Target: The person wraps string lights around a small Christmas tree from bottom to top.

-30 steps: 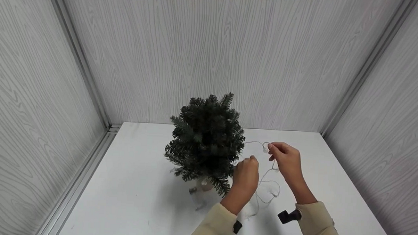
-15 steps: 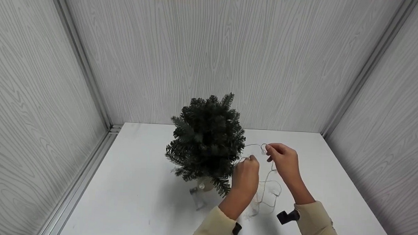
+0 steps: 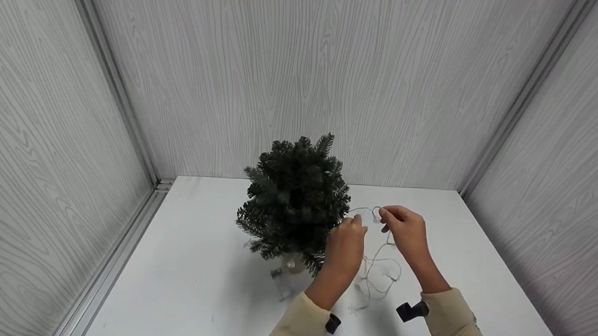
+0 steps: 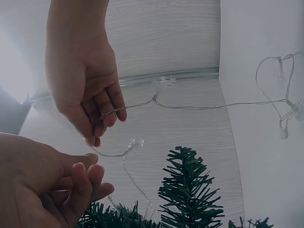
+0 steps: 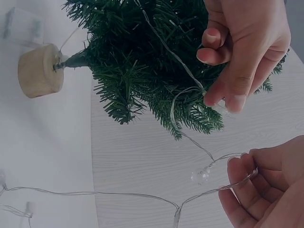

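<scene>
A string of lights (image 3: pixel 394 278) on a thin clear wire runs from a small artificial Christmas tree (image 3: pixel 298 198) to both hands. My right hand (image 3: pixel 407 230) pinches the wire between thumb and fingertip beside a clear bulb (image 5: pixel 202 175), and the wire continues across its curled fingers. At the tree's right side, my left hand (image 3: pixel 345 246) pinches another part of the string; in the right wrist view a clear ornament (image 5: pixel 221 107) shows at the left thumb and finger. A snowflake-shaped light (image 4: pixel 164 81) hangs on the wire past the right hand.
The tree stands on a round wooden base (image 5: pixel 40 71). Beside the base lies a clear plastic box (image 3: pixel 282 284). Loose loops of the string lie on the white table (image 3: pixel 185 283), and wood-grain panels (image 3: pixel 302 78) enclose it at the back and sides.
My left hand has shifted slightly left and up toward the tree. My right hand has moved slightly left, still pinching the wire. The loose loops on the table have shifted a little.
</scene>
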A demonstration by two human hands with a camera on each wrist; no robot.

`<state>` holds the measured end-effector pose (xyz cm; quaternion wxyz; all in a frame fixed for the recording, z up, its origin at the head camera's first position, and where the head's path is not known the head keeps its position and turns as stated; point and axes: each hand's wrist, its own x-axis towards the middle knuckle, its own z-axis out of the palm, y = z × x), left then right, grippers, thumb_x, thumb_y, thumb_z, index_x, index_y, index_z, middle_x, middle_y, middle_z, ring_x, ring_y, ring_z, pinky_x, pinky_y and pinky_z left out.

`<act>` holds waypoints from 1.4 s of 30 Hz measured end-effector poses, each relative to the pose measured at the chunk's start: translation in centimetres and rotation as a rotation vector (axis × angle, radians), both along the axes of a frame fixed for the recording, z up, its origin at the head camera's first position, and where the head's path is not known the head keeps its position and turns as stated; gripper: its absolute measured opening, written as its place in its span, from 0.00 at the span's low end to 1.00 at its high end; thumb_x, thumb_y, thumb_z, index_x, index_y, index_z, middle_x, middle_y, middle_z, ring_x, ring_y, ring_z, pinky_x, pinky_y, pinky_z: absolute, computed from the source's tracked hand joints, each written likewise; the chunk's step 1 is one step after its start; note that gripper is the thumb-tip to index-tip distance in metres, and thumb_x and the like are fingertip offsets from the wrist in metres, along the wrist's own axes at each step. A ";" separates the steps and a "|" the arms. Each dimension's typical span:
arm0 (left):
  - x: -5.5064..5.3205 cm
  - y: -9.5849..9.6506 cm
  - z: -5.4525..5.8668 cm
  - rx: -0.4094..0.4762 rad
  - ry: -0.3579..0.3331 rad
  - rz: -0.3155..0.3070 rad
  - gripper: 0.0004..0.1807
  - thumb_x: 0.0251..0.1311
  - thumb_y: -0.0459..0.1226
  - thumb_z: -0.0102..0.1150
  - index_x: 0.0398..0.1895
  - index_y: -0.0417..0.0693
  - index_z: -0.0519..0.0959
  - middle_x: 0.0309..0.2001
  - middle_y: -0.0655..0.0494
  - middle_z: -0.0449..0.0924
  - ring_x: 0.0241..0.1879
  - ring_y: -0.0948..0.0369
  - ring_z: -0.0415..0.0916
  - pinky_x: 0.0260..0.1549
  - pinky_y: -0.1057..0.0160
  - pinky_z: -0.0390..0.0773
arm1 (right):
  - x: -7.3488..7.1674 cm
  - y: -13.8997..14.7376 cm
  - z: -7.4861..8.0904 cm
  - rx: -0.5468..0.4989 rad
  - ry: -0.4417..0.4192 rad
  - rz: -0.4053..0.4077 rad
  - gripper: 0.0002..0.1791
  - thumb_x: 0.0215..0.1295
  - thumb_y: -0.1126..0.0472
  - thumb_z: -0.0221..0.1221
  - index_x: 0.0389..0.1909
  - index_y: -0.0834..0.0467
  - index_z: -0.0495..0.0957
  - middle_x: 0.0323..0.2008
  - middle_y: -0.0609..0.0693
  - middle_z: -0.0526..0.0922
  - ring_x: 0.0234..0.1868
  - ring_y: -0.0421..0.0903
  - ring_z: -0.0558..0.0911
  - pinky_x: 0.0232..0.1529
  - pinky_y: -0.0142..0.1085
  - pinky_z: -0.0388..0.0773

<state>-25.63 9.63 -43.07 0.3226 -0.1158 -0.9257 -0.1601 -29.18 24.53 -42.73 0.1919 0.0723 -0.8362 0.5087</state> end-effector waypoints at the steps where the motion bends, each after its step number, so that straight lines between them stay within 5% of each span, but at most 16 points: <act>1: 0.0 -0.1 0.0 0.010 0.001 -0.005 0.13 0.60 0.44 0.63 0.40 0.45 0.81 0.33 0.54 0.82 0.25 0.60 0.81 0.25 0.67 0.79 | 0.0 0.0 0.0 0.000 -0.001 0.001 0.13 0.66 0.53 0.60 0.40 0.58 0.84 0.29 0.53 0.82 0.27 0.46 0.82 0.30 0.33 0.77; 11: -0.4 -0.4 -0.1 0.144 0.017 -0.095 0.12 0.60 0.42 0.63 0.43 0.46 0.81 0.40 0.54 0.78 0.26 0.59 0.80 0.27 0.68 0.79 | 0.2 -0.2 0.1 0.005 -0.007 0.005 0.12 0.67 0.54 0.60 0.40 0.59 0.83 0.29 0.53 0.82 0.27 0.46 0.82 0.29 0.32 0.77; 19: -1.2 -0.1 0.8 0.407 -0.134 -0.280 0.15 0.63 0.39 0.60 0.52 0.47 0.81 0.44 0.54 0.80 0.42 0.60 0.80 0.39 0.67 0.79 | 0.2 -0.4 0.4 -0.011 0.016 0.003 0.12 0.67 0.55 0.60 0.40 0.59 0.84 0.29 0.54 0.82 0.26 0.45 0.82 0.28 0.30 0.76; 24: -2.2 0.3 1.3 0.461 -0.170 -0.351 0.15 0.64 0.38 0.58 0.54 0.48 0.80 0.41 0.55 0.80 0.41 0.62 0.79 0.38 0.69 0.77 | 0.6 -0.5 0.8 -0.017 0.030 0.012 0.14 0.67 0.53 0.59 0.42 0.61 0.83 0.30 0.54 0.82 0.28 0.46 0.82 0.29 0.31 0.78; 36: -4.1 1.0 1.9 0.493 -0.164 -0.419 0.07 0.65 0.41 0.57 0.40 0.51 0.83 0.36 0.60 0.81 0.36 0.69 0.76 0.32 0.75 0.73 | 1.9 -0.6 2.4 0.006 0.113 -0.002 0.13 0.68 0.57 0.58 0.43 0.63 0.82 0.32 0.53 0.83 0.31 0.43 0.82 0.34 0.28 0.78; 42: -4.2 1.3 2.5 0.522 -0.147 -0.383 0.08 0.67 0.42 0.55 0.36 0.51 0.82 0.32 0.61 0.80 0.32 0.70 0.75 0.30 0.73 0.73 | 2.1 0.3 1.5 0.099 0.118 -0.086 0.12 0.65 0.53 0.61 0.43 0.57 0.83 0.35 0.48 0.85 0.36 0.43 0.82 0.33 0.25 0.75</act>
